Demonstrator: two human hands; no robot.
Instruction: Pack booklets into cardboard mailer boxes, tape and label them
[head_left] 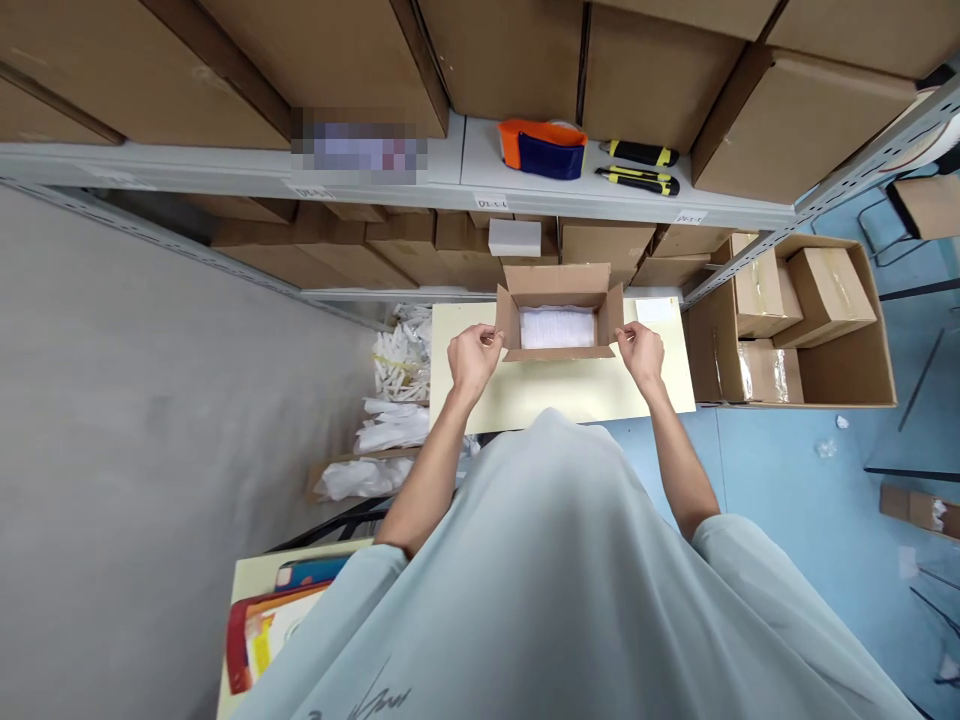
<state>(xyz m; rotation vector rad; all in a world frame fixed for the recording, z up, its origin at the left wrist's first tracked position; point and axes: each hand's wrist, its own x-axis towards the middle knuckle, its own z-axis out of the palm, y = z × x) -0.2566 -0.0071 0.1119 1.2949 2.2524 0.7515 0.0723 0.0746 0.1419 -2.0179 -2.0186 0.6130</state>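
Note:
A small cardboard box [559,353] stands on the pale yellow table [562,395] with its flaps spread. White wrapped material [556,327] fills the inside of it. At the box's left front corner, my left hand [474,358] pinches the flap between thumb and fingers. My right hand [641,355] does the same at the right front corner, its fingers closed on the flap there. A white paper [655,309] lies on the table behind my right hand.
Metal shelving [420,190] with brown boxes rises behind the table. On it lie a tape dispenser [544,150] and cutters [641,153]. A large carton [840,375] holding smaller boxes stands at the right. White bags [394,425] are at the left, a red folder [238,640] lower left.

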